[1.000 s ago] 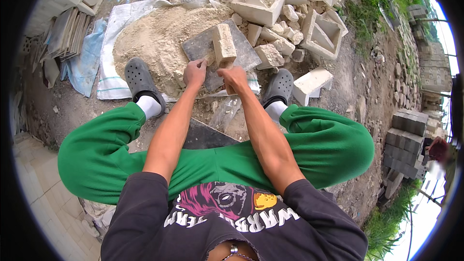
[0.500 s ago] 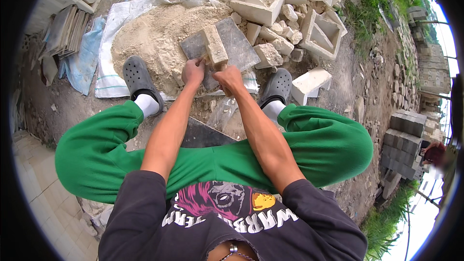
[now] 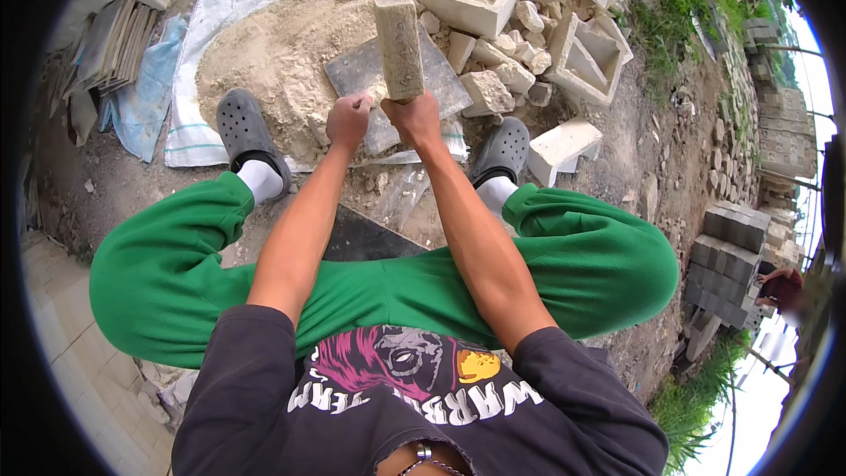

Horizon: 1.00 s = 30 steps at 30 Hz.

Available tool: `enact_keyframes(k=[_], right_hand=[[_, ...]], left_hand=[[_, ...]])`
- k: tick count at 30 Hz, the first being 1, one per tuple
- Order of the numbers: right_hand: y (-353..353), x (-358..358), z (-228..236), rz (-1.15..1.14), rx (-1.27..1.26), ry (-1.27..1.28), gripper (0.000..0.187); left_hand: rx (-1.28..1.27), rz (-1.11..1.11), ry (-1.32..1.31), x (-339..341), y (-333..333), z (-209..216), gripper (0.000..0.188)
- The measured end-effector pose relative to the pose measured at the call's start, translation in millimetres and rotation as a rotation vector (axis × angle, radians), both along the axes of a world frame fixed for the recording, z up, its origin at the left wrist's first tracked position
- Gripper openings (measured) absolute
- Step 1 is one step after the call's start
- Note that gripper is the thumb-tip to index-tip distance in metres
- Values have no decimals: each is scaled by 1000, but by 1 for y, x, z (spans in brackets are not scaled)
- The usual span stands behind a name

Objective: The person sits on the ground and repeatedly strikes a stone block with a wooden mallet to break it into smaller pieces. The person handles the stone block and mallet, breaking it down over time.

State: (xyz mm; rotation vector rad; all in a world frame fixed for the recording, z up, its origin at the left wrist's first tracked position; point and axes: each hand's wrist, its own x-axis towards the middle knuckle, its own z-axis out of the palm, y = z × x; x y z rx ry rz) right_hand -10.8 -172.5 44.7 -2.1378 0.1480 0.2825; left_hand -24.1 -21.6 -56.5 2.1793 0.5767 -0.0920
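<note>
Stone block (image 3: 398, 46) is standing upright (bottom end hidden in the grip), right hand (image 3: 414, 119) fingers grasping its lower end. Left hand (image 3: 349, 119) is clenching into a fist at its 9 o'clock, over the grey slab (image 3: 370, 75); sand pile (image 3: 269, 57) at 9 o'clock.

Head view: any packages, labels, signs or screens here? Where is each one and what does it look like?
No screens, signs or boxed packages show.
White woven sack: flattened on the ground under the sand pile, by the left foot; rectangular, off-white, dusty.
Blue-grey plastic sheet: left of the sack, crumpled.
Shirt print: on the person's dark shirt, bottom centre; pink, grey and yellow picture with pale lettering.
</note>
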Motion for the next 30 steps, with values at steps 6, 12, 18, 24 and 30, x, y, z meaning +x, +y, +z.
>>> enact_keyframes(k=[6, 12, 18, 24, 30], right_hand=[[-16, 1, -30, 21, -90, 375, 35], [-2, 32, 44, -33, 11, 32, 33], [7, 10, 7, -19, 1, 1, 36], [-13, 5, -37, 59, -155, 416, 44], [5, 24, 42, -5, 63, 135, 29]], left_hand=[[2, 13, 75, 2, -5, 21, 31], [37, -4, -57, -4, -4, 3, 29], [60, 9, 2, -2, -2, -2, 29], [19, 18, 89, 2, -9, 30, 32], [19, 14, -51, -5, -3, 5, 29]])
